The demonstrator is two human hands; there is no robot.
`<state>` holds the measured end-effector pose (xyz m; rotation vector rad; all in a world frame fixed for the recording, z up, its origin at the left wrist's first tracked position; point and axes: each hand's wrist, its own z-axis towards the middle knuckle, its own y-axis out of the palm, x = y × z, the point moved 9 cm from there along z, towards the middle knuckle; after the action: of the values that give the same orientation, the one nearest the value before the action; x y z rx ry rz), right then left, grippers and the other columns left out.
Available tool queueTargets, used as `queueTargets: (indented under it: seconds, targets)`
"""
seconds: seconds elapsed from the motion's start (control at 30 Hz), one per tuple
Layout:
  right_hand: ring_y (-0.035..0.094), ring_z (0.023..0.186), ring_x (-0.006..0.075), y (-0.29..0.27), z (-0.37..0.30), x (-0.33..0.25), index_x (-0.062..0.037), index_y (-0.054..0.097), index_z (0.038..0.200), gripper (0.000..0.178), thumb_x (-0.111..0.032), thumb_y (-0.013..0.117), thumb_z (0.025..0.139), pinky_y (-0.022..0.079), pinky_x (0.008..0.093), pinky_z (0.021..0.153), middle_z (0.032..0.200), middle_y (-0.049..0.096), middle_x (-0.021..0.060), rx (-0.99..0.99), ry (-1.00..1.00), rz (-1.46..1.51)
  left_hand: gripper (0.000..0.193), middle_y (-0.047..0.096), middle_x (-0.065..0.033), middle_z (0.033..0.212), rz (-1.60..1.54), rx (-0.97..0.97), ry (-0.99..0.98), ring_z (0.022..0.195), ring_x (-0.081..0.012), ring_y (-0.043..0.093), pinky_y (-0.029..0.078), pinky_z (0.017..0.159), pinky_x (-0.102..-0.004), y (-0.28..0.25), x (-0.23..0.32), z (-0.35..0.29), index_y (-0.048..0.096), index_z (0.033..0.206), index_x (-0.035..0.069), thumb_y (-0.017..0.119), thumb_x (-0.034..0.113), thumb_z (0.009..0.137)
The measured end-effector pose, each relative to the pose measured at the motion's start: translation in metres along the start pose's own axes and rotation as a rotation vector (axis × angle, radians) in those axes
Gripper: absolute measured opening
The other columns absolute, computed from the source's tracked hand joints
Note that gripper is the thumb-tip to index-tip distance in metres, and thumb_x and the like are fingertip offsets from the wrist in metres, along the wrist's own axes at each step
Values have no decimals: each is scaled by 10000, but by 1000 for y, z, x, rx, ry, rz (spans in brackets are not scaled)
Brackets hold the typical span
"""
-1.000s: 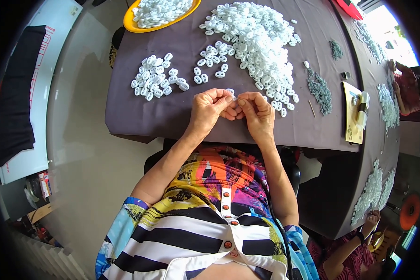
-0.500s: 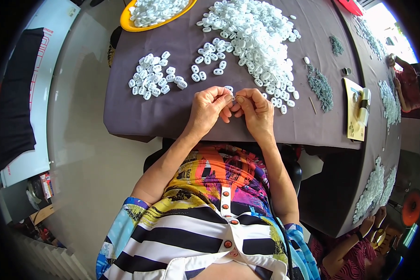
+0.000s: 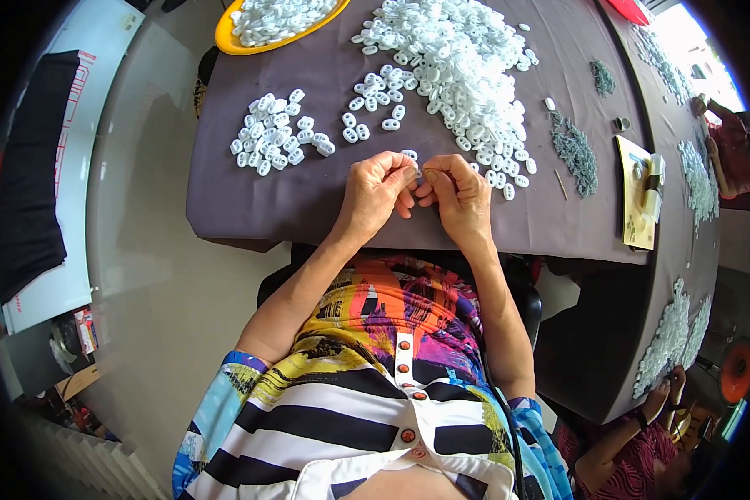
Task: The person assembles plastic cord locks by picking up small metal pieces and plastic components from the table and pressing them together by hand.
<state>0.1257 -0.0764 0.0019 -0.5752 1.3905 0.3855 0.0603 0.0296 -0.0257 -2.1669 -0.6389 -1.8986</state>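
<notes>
My left hand (image 3: 377, 193) and my right hand (image 3: 458, 198) meet fingertip to fingertip above the near part of the table. Both are closed in a pinch. Between the left fingertips shows a bit of a small white plastic piece (image 3: 416, 169), mostly hidden by the fingers. What the right fingertips pinch is too small to make out. Just beyond the fingers lies a white oval two-hole piece (image 3: 409, 154). More such pieces form a large heap (image 3: 467, 75) ahead, a small cluster (image 3: 383, 87) and a separate pile (image 3: 268, 133) on the left.
A yellow bowl (image 3: 220, 37) of white pieces stands far left. To the right lie piles of small grey parts (image 3: 577, 158), a thin stick (image 3: 561, 185) and a yellowish card (image 3: 633, 196). Other people's hands (image 3: 665, 396) work at the adjoining table (image 3: 617, 375).
My hands stay nearly in place, pinched together, with only slight finger movement. The piles look unchanged; the view shifts very slightly.
</notes>
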Motion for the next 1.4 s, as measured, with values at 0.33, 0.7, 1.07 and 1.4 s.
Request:
queueTargets:
  seconds: [0.33, 0.7, 1.07, 1.4]
  targets:
    - [561, 570, 65, 3, 1, -4, 3, 586, 849, 71, 12, 516, 853, 468, 204, 513, 681, 609, 31, -35, -28, -64, 130, 580, -16, 649, -6, 11, -9, 498, -48, 521, 452, 415, -203, 1, 2, -2, 598, 830, -18, 544, 90, 878]
    - [538, 522, 58, 9, 5, -15, 10, 577, 824, 46, 1, 535, 843, 444, 209, 464, 661, 591, 32, -120, -119, -239, 100, 563, -23, 633, 4, 63, -8, 488, -66, 536, 446, 387, -208, -2, 2, -2, 593, 816, -34, 547, 41, 864]
    - [520, 498, 58, 7, 13, 7, -5, 613, 913, 105, -40, 530, 860, 432, 201, 451, 645, 581, 26, -134, 121, 7, 114, 570, -41, 682, -132, 102, 26, 479, -69, 527, 448, 386, -206, -11, -2, -1, 578, 894, -12, 556, 99, 883]
    - [578, 699, 302, 25, 28, -27, -46, 630, 923, 190, -37, 644, 733, 470, 372, 611, 758, 558, 118, -112, -276, -646, 107, 568, -52, 684, -339, 186, 62, 472, -84, 528, 441, 383, -214, -24, -1, -1, 567, 873, -11, 545, 92, 887]
